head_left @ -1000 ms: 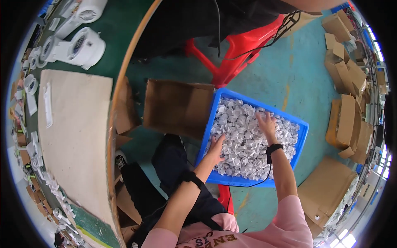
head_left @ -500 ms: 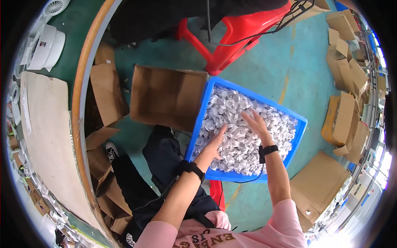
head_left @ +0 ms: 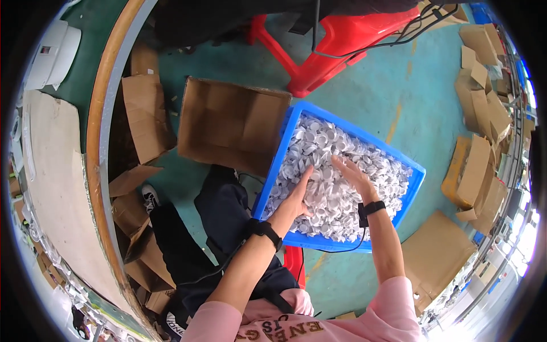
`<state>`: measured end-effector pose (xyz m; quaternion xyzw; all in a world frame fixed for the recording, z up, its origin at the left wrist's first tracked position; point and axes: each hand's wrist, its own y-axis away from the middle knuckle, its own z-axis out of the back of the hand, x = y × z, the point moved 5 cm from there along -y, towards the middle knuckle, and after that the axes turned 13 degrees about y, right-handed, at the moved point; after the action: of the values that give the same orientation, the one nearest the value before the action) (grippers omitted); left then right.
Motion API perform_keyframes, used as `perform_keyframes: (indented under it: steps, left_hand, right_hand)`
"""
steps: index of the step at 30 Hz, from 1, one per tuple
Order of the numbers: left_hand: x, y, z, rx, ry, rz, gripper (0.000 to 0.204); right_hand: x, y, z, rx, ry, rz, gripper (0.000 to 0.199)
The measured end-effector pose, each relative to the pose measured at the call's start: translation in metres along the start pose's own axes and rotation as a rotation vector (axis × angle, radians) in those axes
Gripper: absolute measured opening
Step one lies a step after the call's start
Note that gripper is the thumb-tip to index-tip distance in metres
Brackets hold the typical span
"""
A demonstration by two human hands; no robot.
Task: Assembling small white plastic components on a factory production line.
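A blue plastic crate point(head_left: 411, 188) is filled with many small white plastic parts point(head_left: 327, 145), round and cup-like. My left hand point(head_left: 298, 196) is over the left half of the heap, fingers stretched out, thumb apart. Opposite it, my right hand point(head_left: 353, 175) has its fingers extended toward the middle of the heap. Both hands are at the surface of the parts, with a gap between them; neither grips a piece that I can see. Each wrist wears a black strap with a small device and a cable.
An open cardboard box point(head_left: 228, 122) stands left of the crate. A red plastic stool point(head_left: 325, 57) is beyond it. Flattened cardboard point(head_left: 436, 256) lies at the right, with more boxes point(head_left: 476, 171) behind. A wooden-edged table point(head_left: 97, 131) runs along the left.
The view has shifted slightly. My right hand has come a little closer to my left, narrowing the gap over the white parts. Both hands stay open.
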<state>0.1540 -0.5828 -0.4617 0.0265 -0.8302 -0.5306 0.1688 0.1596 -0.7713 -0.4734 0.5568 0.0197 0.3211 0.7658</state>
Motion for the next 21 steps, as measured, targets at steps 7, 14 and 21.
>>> perform_keyframes:
  steps: [7,14,21]
  left_hand:
    - [0.008,-0.012,-0.002,0.053,0.011,0.021,0.109]
    - [0.012,-0.017,-0.01,0.202,0.287,-0.007,0.107]
    - [0.021,-0.002,-0.007,0.078,0.226,-0.018,0.095]
  right_hand:
    - [0.016,0.012,-0.003,-0.014,-0.07,-0.031,0.086]
    - [-0.002,0.011,-0.004,0.064,-0.062,-0.156,0.09]
    - [0.031,0.049,-0.02,-0.011,-0.285,0.0,0.067]
